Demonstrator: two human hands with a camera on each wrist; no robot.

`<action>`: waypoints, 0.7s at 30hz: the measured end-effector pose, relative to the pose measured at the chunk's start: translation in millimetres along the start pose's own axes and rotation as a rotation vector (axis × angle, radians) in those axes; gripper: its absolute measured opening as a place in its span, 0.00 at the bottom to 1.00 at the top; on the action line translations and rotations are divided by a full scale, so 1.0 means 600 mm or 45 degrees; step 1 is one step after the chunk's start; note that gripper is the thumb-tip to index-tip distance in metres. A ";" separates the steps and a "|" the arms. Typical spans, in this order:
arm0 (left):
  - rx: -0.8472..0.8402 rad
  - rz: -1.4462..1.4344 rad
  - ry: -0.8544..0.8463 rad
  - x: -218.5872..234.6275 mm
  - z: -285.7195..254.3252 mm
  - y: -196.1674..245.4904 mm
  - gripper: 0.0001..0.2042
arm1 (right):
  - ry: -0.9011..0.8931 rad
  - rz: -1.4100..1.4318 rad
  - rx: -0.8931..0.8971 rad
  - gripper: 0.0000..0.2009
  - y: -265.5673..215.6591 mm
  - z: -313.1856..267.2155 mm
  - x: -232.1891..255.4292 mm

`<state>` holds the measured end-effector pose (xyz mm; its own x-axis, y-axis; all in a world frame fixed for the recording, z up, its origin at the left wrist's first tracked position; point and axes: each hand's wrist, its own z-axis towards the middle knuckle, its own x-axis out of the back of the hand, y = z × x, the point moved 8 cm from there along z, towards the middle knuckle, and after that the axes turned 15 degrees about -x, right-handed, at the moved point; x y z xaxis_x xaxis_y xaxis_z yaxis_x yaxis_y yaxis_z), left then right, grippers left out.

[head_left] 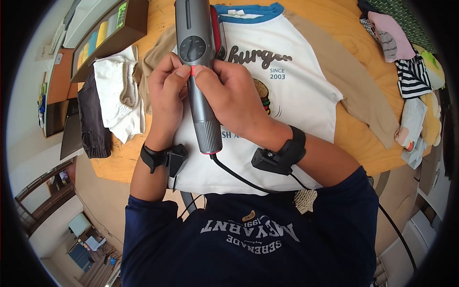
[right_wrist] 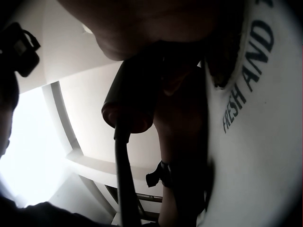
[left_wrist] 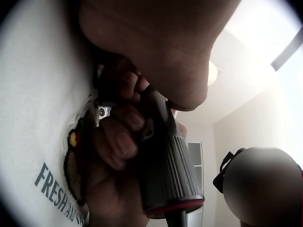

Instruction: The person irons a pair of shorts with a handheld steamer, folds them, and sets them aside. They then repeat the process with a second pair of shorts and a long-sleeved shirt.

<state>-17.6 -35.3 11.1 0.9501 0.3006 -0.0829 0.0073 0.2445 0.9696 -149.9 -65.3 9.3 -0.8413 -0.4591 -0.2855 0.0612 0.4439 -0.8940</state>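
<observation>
A grey handheld garment steamer (head_left: pixel 203 107) with a dial (head_left: pixel 192 48) and a red edge lies across the middle of the head view, above a long-sleeved shirt (head_left: pixel 306 105). My left hand (head_left: pixel 166 91) grips it from the left, thumb beside the small red button (head_left: pixel 192 70). From the other side my right hand (head_left: pixel 236 95) holds the handle, its thumb right at that button. In the left wrist view, curled fingers (left_wrist: pixel 125 142) wrap behind the ribbed handle end (left_wrist: pixel 173 165). The shirt is spread flat, white with tan sleeves, a blue collar and burger print, partly hidden by my hands.
A black cord (head_left: pixel 239 179) runs from the handle toward my right side. Folded white trousers (head_left: pixel 117 91) and dark trousers (head_left: pixel 93 119) lie at the table's left. Several clothes, including a striped one (head_left: pixel 412 79), line the right edge. A brown box (head_left: pixel 136 28) stands back left.
</observation>
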 end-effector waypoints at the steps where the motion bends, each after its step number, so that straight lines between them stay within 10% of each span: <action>1: -0.004 0.039 0.007 0.001 0.000 0.001 0.09 | 0.002 -0.004 0.001 0.21 -0.001 0.000 -0.001; 21: -0.029 0.003 -0.085 -0.006 0.002 0.011 0.09 | -0.020 0.026 0.036 0.20 -0.006 -0.006 -0.003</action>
<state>-20.7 -35.9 17.9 0.9689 0.2389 -0.0639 -0.0018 0.2652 0.9642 -150.2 -63.4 14.3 -0.8311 -0.4621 -0.3093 0.0941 0.4314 -0.8973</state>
